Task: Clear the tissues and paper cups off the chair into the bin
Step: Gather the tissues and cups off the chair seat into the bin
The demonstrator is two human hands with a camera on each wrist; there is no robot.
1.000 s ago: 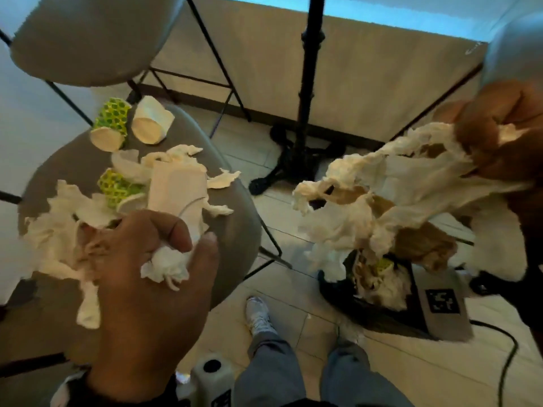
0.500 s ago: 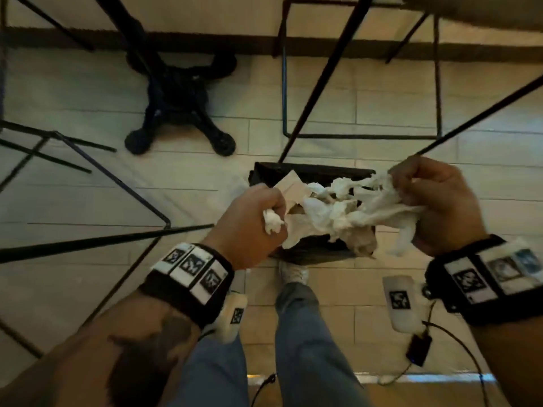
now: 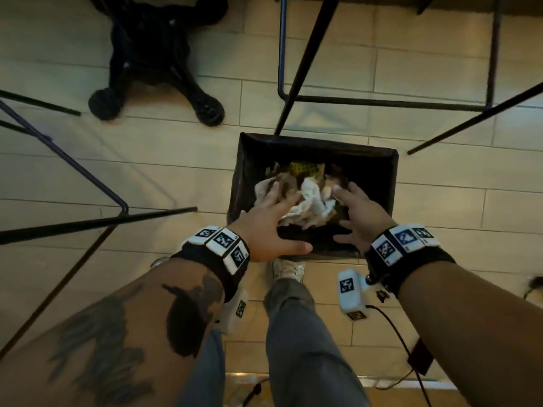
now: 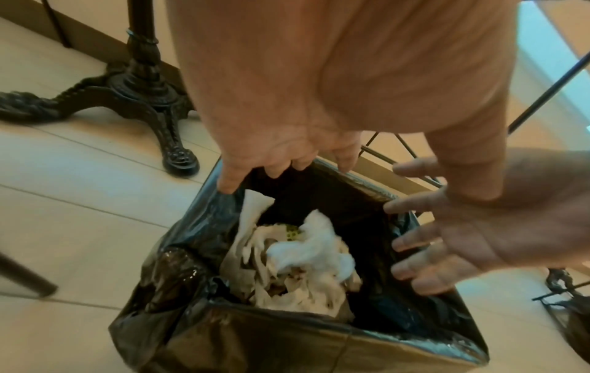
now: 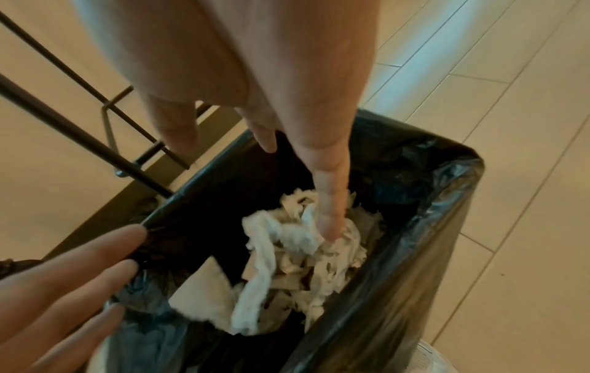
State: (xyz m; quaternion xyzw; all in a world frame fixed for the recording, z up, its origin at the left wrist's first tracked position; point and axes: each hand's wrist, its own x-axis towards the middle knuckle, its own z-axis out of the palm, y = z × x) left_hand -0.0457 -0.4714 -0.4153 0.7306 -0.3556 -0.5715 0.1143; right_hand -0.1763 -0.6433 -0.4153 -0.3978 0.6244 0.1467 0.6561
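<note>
Both hands hang spread above the bin (image 3: 390, 171), a black-lined rectangular box in the centre of the head view: the left hand (image 3: 269, 224) has straight, splayed fingers with nothing in its grip, and the right hand (image 3: 360, 214) is likewise flat and empty. A heap of crumpled tissues (image 3: 308, 202) lies inside the bin between and just under the fingertips, and a yellow-green patterned cup (image 3: 305, 168) shows further back among them, toward the upper edge of the bin. So this load looks delivered. The chair seat is outside every view here, so how many tissues or cups remain on it cannot be told; a return trip to check seems the sensible next step
</note>
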